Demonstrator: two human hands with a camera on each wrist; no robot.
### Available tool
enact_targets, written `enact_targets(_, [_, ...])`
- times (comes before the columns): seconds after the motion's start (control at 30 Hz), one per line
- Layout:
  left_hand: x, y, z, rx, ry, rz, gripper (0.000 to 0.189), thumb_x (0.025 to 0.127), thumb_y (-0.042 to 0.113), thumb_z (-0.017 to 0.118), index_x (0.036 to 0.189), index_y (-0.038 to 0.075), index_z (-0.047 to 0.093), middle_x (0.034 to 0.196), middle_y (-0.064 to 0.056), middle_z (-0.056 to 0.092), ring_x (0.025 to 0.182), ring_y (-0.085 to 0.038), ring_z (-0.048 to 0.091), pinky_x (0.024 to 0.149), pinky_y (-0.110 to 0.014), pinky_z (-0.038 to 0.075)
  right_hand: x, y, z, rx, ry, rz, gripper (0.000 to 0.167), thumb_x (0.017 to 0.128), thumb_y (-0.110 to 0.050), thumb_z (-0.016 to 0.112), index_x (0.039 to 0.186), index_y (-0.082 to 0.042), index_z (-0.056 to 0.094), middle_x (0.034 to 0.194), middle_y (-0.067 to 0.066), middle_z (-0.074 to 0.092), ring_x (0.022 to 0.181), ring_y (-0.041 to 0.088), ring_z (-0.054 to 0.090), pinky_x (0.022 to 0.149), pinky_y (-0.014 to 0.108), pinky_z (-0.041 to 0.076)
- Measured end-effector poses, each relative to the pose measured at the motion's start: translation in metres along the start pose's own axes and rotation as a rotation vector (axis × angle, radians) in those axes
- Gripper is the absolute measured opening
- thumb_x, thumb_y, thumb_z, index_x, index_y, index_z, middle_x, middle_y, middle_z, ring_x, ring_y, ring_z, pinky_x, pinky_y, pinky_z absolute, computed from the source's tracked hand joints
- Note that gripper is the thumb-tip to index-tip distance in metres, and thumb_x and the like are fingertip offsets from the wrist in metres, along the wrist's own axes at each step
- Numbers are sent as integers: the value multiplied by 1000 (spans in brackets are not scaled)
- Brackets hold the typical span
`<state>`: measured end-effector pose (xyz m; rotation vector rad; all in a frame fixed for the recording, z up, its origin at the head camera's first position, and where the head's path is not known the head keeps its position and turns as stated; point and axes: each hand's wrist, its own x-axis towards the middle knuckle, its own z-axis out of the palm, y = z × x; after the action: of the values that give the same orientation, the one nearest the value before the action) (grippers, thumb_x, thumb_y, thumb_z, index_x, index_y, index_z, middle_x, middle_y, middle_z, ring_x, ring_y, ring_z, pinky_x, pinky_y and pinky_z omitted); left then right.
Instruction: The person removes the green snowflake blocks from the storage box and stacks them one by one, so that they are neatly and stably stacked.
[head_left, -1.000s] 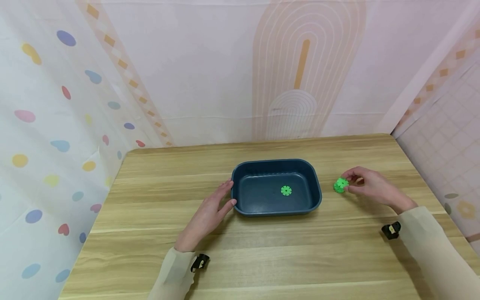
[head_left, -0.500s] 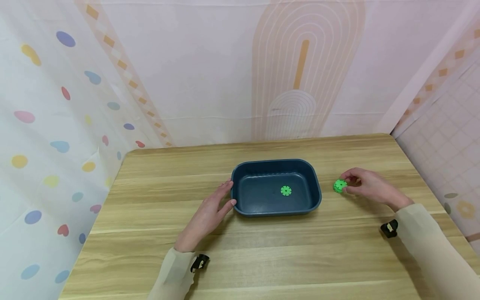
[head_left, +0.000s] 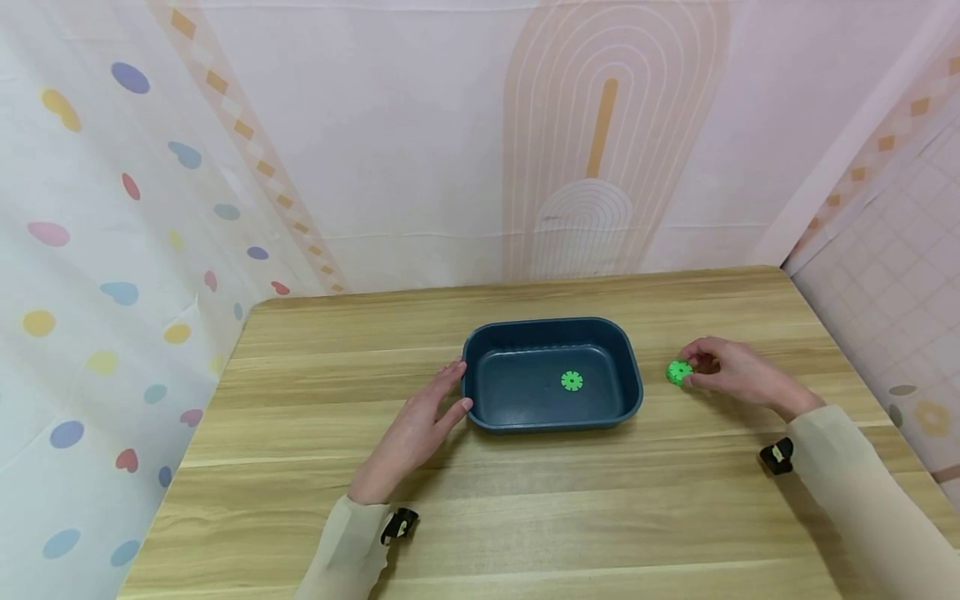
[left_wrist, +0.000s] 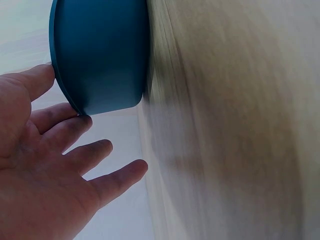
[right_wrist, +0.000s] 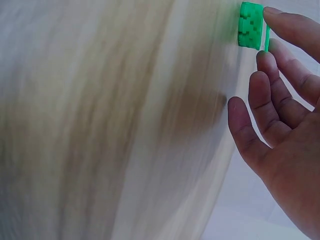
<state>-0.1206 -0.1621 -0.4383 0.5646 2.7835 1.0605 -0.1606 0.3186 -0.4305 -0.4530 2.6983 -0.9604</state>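
Observation:
My right hand (head_left: 738,375) pinches a thin green notched interlocking disc (head_left: 680,371) between thumb and fingertips, right of the basin. In the right wrist view, that disc (right_wrist: 266,35) is edge-on, with a narrow gap between it and a short stack of green discs (right_wrist: 250,25) standing on the table. From the head view the held disc covers most of the stack. My left hand (head_left: 420,417) touches the left rim of the dark blue basin (head_left: 551,427) with fingers fairly straight. Inside the basin lies a single green disc (head_left: 572,381), flat on the floor, right of centre.
The wood-grain table (head_left: 525,517) bears the basin near its middle. A patterned curtain (head_left: 397,150) hangs behind the table's back edge and along both sides. On each sleeve cuff sits a small black wrist camera (head_left: 777,456).
My right hand has moved down slightly, bringing the held disc lower and more squarely over the stack. The left hand and basin have stayed put.

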Motion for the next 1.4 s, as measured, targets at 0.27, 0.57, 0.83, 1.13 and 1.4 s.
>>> enact_targets(0.27, [0, -1, 0, 2, 0, 0, 60, 109, 32, 55, 161, 8, 37, 167, -9, 32, 154, -31, 29, 118, -68, 26, 0, 0, 1, 8, -2, -7, 27, 94, -10, 76, 117, 1, 67, 109, 8, 68, 96, 20, 58, 80, 22, 50])
enact_targets(0.57, [0, -1, 1, 0, 9, 13, 60, 109, 30, 56, 161, 7, 37, 167, -10, 33, 154, -32, 29, 120, -62, 27, 0, 1, 1, -17, 13, -20, 28, 93, -10, 77, 117, 1, 67, 110, 9, 67, 97, 21, 59, 82, 26, 51])
enact_targets(0.83, [0, -1, 0, 2, 14, 27, 59, 109, 29, 56, 160, 5, 38, 166, -11, 34, 153, -32, 30, 121, -57, 29, 1, 2, 2, -24, 15, -19, 27, 93, -9, 77, 116, 0, 68, 109, 9, 67, 96, 21, 58, 81, 26, 51])
enact_targets(1.13, [0, -1, 1, -3, 16, 30, 59, 109, 28, 57, 159, 4, 38, 167, -10, 33, 153, -34, 30, 122, -53, 29, 0, 3, 3, 15, 18, -23, 27, 94, -9, 76, 118, -1, 67, 109, 8, 65, 95, 22, 55, 79, 23, 49])
enact_targets(1.4, [0, -1, 1, -7, 14, 29, 59, 109, 27, 57, 160, 4, 38, 167, -11, 32, 154, -33, 29, 122, -53, 29, -7, -5, -1, 28, 76, -54, 38, 97, -9, 73, 129, 7, 61, 123, 21, 66, 110, 35, 62, 92, 44, 56])
